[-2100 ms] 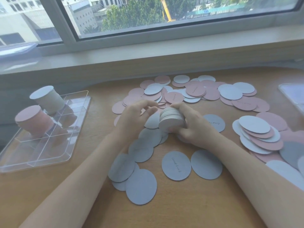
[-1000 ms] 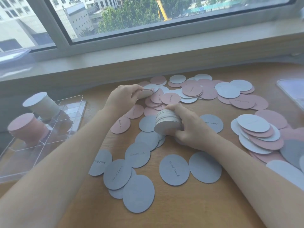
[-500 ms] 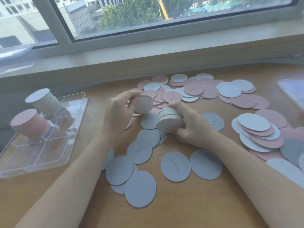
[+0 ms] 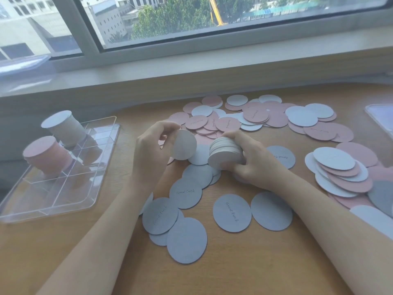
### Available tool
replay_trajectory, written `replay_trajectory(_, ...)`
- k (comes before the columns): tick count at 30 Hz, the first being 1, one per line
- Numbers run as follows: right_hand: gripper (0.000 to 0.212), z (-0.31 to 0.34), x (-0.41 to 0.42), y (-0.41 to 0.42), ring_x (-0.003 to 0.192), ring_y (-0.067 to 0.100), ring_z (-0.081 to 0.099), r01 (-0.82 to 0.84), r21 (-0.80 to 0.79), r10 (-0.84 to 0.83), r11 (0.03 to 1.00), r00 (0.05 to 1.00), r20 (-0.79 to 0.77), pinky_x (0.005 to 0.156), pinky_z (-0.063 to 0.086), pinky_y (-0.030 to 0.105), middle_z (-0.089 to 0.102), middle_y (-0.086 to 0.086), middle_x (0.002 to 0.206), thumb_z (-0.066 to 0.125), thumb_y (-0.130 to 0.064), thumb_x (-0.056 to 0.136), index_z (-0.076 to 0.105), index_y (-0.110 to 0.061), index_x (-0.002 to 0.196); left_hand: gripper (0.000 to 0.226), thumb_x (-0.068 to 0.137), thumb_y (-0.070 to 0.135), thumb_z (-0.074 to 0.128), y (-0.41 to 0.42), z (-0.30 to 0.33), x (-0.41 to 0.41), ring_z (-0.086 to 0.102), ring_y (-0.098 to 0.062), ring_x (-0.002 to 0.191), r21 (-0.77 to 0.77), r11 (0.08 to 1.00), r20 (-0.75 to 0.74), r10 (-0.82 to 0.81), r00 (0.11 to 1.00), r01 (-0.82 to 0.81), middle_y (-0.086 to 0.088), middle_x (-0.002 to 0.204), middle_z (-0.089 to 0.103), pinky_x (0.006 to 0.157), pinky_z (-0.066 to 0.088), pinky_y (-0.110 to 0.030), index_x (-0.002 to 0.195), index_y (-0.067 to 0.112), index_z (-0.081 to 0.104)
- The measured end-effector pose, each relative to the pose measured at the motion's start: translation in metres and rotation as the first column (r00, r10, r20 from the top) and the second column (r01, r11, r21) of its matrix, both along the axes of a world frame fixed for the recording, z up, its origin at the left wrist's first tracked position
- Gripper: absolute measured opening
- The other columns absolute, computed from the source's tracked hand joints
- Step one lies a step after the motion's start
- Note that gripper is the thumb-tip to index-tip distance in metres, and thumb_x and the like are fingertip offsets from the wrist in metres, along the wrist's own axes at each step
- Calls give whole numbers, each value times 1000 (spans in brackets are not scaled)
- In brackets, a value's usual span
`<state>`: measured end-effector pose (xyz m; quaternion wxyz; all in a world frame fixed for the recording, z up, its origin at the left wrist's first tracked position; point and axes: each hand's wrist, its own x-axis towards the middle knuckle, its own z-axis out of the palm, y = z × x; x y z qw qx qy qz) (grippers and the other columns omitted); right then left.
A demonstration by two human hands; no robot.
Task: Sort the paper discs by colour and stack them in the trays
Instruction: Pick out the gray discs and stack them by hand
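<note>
Paper discs are sitting in two stacks, a pink stack [image 4: 45, 155] and a white stack [image 4: 63, 127], inside the clear tray [image 4: 70, 194] at the left of the wooden table [image 4: 244, 269]. The left hand [image 4: 152, 154] is pinching a single white disc [image 4: 184, 144] on edge, just beside the sheaf of white discs [image 4: 225, 153] that the right hand [image 4: 258, 165] is gripping. Loose grey discs [image 4: 187, 239] are lying nearest, pink and white discs [image 4: 255, 118] beyond and at the right.

We have a single head-worn view, looking forward and down from close above the wooden table [image 4: 244, 262], facing the window [image 4: 212, 18].
</note>
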<state>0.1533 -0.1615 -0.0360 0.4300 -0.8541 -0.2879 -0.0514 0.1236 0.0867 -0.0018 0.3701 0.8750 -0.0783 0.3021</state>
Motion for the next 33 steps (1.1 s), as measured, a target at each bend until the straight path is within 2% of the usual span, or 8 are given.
replay_trajectory(8, 58, 2, -1, 1, 102, 9, 56, 6, -7, -6, 1000, 1000, -1, 85, 41, 21, 60, -10, 112, 79, -22, 80, 49, -25, 130, 20, 96, 5, 61, 0, 5, -4, 63, -7, 93, -45, 997, -50, -62, 997, 60, 9, 105, 70, 76, 39, -9, 109, 18, 69)
replay_trajectory(13, 58, 2, -2, 1, 102, 9, 56, 8, 2, -8, 1000, 1000, 6, 86, 41, 19, 61, -9, 113, 80, -22, 80, 49, -25, 130, 19, 96, 4, 61, -4, 13, -5, 65, -21, 94, -159, 982, -10, -102, 995, 99, 2, 105, 70, 87, 50, -28, 109, 17, 68)
replay_trajectory(19, 56, 5, -6, 1, 104, 9, 60, 2, 64, -2, 998, 1000, 2, 89, 45, 23, 63, -12, 110, 81, -19, 79, 53, -22, 128, 17, 98, 6, 61, -10, 21, -10, 68, -23, 92, -373, 916, 11, -155, 988, 148, -2, 98, 73, 81, 54, -37, 110, 15, 68)
replay_trajectory(22, 56, 6, -6, 2, 105, 10, 59, 36, 82, -35, 996, 999, -16, 90, 47, 26, 64, -10, 112, 78, -23, 78, 53, -26, 128, 18, 98, 1, 58, -14, 18, -9, 68, -23, 91, -438, 876, -7, -227, 974, 201, -2, 101, 73, 79, 54, -33, 109, 12, 67)
replay_trajectory(24, 59, 5, -5, 3, 106, 10, 59, 57, 71, -55, 996, 998, -27, 90, 48, 28, 64, -8, 114, 74, -31, 75, 52, -27, 130, 16, 99, 1, 57, -18, 13, -9, 67, -21, 88, -449, 866, -41, -266, 963, 220, -1, 95, 73, 78, 52, -30, 108, 10, 67)
replay_trajectory(28, 62, 3, -4, 3, 104, 10, 57, 81, 68, -78, 994, 996, -47, 88, 45, 26, 61, -7, 115, 76, -32, 77, 49, -29, 133, 17, 100, 0, 53, -19, 9, -7, 63, -17, 82, -478, 859, -57, -238, 970, 182, 1, 85, 70, 74, 49, -27, 105, 8, 67)
replay_trajectory(31, 63, 3, -4, 4, 103, 7, 54, 97, 56, -95, 994, 995, -36, 86, 39, 21, 59, -9, 115, 74, -35, 77, 48, -28, 134, 19, 100, -1, 53, -19, 9, -6, 62, -15, 84, -496, 854, -53, -211, 976, 158, 7, 88, 69, 77, 48, -25, 104, 10, 67)
replay_trajectory(33, 64, 4, -4, 4, 103, 6, 53, 100, 47, -98, 994, 995, -33, 86, 37, 21, 58, -9, 115, 78, -33, 79, 47, -26, 135, 17, 100, -1, 54, -22, 7, -6, 63, -16, 84, -488, 857, -67, -225, 972, 165, 1, 90, 69, 77, 48, -25, 105, 9, 67)
